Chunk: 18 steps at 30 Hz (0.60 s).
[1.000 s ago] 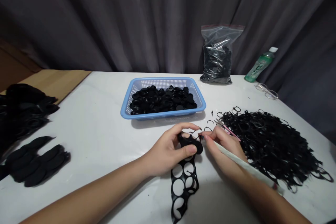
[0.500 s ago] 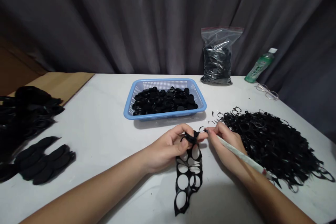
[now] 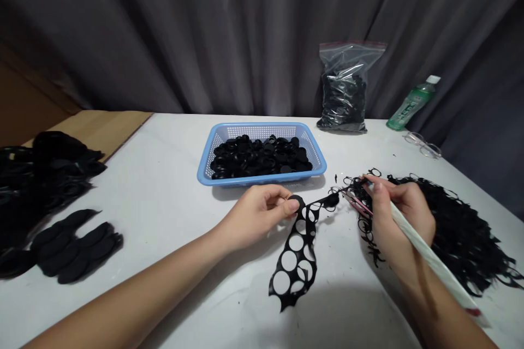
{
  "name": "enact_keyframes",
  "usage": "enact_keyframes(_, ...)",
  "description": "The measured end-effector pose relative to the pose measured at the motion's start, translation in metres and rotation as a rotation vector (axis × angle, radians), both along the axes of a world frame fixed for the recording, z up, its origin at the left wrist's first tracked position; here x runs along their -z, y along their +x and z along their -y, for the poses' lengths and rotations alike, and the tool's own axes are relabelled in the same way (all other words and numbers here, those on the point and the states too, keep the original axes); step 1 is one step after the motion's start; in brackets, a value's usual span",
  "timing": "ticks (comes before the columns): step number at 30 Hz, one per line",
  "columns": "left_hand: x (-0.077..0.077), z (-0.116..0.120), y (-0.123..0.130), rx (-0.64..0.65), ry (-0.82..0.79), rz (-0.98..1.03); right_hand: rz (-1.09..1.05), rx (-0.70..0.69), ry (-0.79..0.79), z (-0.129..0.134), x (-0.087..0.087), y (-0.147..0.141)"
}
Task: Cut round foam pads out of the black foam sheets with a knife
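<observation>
My left hand [image 3: 262, 210] is closed, its thumb and fingers pinching a black round disc [image 3: 295, 204] at the top corner of a black perforated strip [image 3: 289, 262]. The strip is full of round holes and hangs down over the white table. From its top, a thin stretched part runs right toward the fingertips of my right hand [image 3: 403, 215]. That hand is closed around a long, slim white tool [image 3: 429, 262] with a thin pinkish front part; its exact kind I cannot make out. Whether the right fingertips also grip the strip is unclear.
A blue basket [image 3: 262, 178] of black round pieces stands behind my hands. Black ring-like scraps [image 3: 462, 229] are heaped at right. Black oval pieces [image 3: 77, 251] lie at left. Farther back are a zip bag [image 3: 344, 98], a green bottle [image 3: 413, 103] and glasses [image 3: 423, 144].
My right hand has moved right, away from my left hand, with the white tool. The strip's top is now stretched between them, and its lower end has swung slightly left and up.
</observation>
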State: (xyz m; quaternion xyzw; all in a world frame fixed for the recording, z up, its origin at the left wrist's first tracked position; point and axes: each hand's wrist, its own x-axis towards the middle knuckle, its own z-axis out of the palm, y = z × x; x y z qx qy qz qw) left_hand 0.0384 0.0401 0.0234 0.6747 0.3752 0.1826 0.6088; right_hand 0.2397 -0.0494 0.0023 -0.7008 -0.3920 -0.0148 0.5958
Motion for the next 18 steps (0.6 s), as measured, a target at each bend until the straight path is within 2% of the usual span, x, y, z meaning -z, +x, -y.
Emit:
enact_keyframes(3,-0.001,0.002,0.000,0.013,0.026,-0.024,-0.054,0.000,0.101,-0.002,-0.002,-0.001)
enact_keyframes(8,-0.006,0.005,0.000,0.113,0.095,-0.047,-0.043,0.010,0.139,-0.003,-0.007,-0.001)
enact_keyframes(16,-0.012,-0.001,-0.009,0.385,-0.060,0.007,0.035,0.071,0.209,-0.003,-0.010,0.004)
enact_keyframes(18,-0.012,-0.002,-0.011,0.410,-0.097,0.005,0.011,0.067,0.237,-0.002,-0.008,0.004)
